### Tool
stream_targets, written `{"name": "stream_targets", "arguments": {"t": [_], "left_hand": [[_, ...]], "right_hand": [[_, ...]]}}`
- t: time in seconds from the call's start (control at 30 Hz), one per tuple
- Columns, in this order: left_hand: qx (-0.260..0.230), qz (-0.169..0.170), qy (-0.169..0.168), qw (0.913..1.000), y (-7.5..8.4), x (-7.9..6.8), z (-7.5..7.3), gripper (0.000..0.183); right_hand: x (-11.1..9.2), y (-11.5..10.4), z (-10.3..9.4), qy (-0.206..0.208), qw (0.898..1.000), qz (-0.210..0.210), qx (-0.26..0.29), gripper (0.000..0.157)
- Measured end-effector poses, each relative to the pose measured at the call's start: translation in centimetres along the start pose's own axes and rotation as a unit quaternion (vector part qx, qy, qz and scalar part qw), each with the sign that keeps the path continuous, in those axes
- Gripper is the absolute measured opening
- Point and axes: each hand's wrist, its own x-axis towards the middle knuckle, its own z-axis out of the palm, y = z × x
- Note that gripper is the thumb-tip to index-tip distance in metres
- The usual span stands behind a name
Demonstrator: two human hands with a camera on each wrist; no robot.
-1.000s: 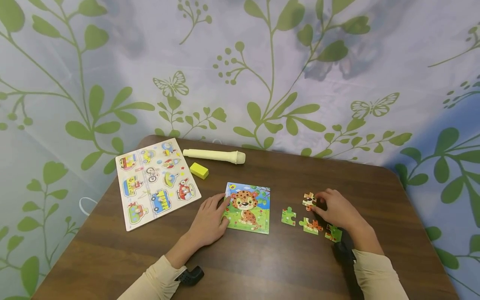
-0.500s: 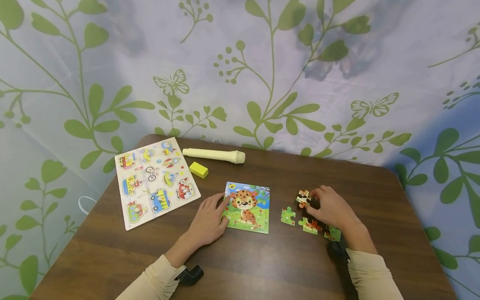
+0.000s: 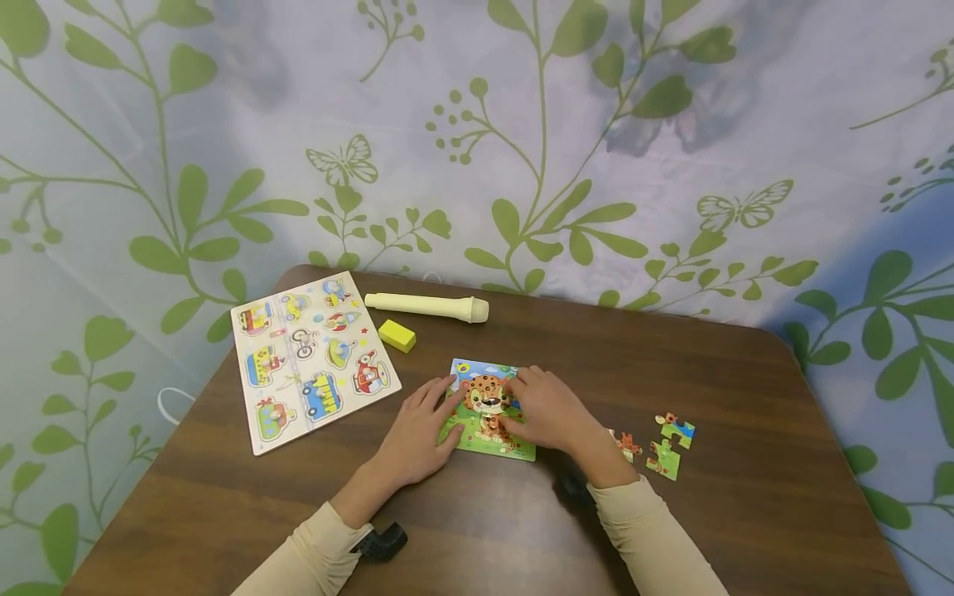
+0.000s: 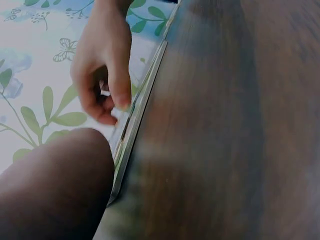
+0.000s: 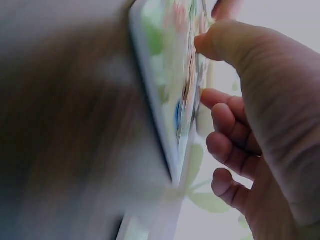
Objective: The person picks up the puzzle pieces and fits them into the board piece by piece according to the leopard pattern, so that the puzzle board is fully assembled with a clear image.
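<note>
A square leopard puzzle board point(image 3: 469, 444) lies flat at the middle of the table. My left hand point(image 3: 413, 430) rests along its left edge with relaxed fingers; in the left wrist view the left thumb point(image 4: 60, 185) fills the lower corner. Over the board, my right hand point(image 3: 550, 414) pinches a jigsaw piece point(image 3: 489, 406) showing the leopard's muzzle. The right wrist view has its thumb point(image 5: 222, 42) and forefinger close together at the piece, above the picture. Right of the board lie loose jigsaw pieces: an orange one point(image 3: 628, 445) partly behind the right wrist, and a blue-green one point(image 3: 676, 428).
A green jigsaw piece point(image 3: 663, 460) also lies at the right. Back left on the brown table point(image 3: 462, 530) stand a vehicle peg board point(image 3: 316, 364), a yellow block point(image 3: 397, 335) and a cream toy microphone point(image 3: 428, 306). A leaf-printed cloth point(image 3: 417, 108) hangs behind the table.
My right hand has lifted the muzzle piece from the loose pieces and carried it left, over the leopard board. My left hand has stayed at the board's left edge.
</note>
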Motion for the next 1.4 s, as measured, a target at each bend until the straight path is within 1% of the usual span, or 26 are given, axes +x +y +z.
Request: {"name": "stream_targets", "arguments": {"t": [0.1, 0.17, 0.27, 0.4, 0.57, 0.73, 0.83, 0.97, 1.07, 1.1, 1.17, 1.27, 1.4], "left_hand": [[0.016, 0.048, 0.005, 0.9987, 0.2, 0.0, 0.0, 0.054], [0.029, 0.073, 0.003, 0.9969, 0.3, 0.0, 0.0, 0.052], [0.041, 0.095, 0.005, 0.9946, 0.4, 0.0, -0.1, 0.049], [0.043, 0.101, 0.006, 0.9939, 0.4, 0.1, -0.2, 0.047], [0.043, 0.099, -0.004, 0.9941, 0.5, 0.1, -0.2, 0.047], [0.044, 0.104, 0.003, 0.9937, 0.8, 0.1, -0.2, 0.046], [0.05, 0.105, 0.007, 0.9933, 0.9, 0.2, -0.3, 0.046], [0.055, 0.1, 0.001, 0.9935, 1.0, 0.2, -0.4, 0.045], [0.049, 0.093, -0.009, 0.9944, 1.2, 0.1, -0.6, 0.045], [0.046, 0.09, -0.012, 0.9948, 1.2, 0.0, -0.6, 0.046], [0.039, 0.084, -0.016, 0.9956, 1.3, -0.1, -0.6, 0.046], [0.027, 0.073, -0.024, 0.9967, 1.3, -0.2, -0.5, 0.047], [0.019, 0.063, -0.03, 0.9974, 1.1, -0.3, -0.5, 0.048]], "right_hand": [[0.6, -0.6, 0.2, -0.012, 1.0, 0.007, -0.005, 0.037], [0.8, -0.8, 0.2, -0.02, 1.0, 0.014, -0.005, 0.035], [0.9, -1.0, 0.0, -0.028, 0.999, 0.027, -0.008, 0.033], [0.9, -1.2, -0.2, -0.034, 0.999, 0.04, -0.011, 0.035], [0.8, -1.5, -0.6, -0.045, 0.998, 0.05, -0.008, 0.036], [0.6, -1.7, -0.8, -0.053, 0.997, 0.059, -0.004, 0.038], [0.5, -1.7, -0.9, -0.051, 0.997, 0.064, 0.009, 0.038], [-0.1, -1.3, -1.0, -0.039, 0.996, 0.061, 0.055, 0.037], [-1.3, 0.1, -1.5, -0.022, 0.992, 0.073, 0.1, 0.04], [-2.0, 0.8, -1.8, -0.017, 0.99, 0.083, 0.115, 0.041], [-3.8, 2.6, -2.5, -0.01, 0.983, 0.117, 0.141, 0.044], [-7.4, 6.0, -3.5, -0.002, 0.971, 0.174, 0.164, 0.046], [-13.0, 10.7, -3.7, 0.003, 0.955, 0.244, 0.172, 0.05]]}}
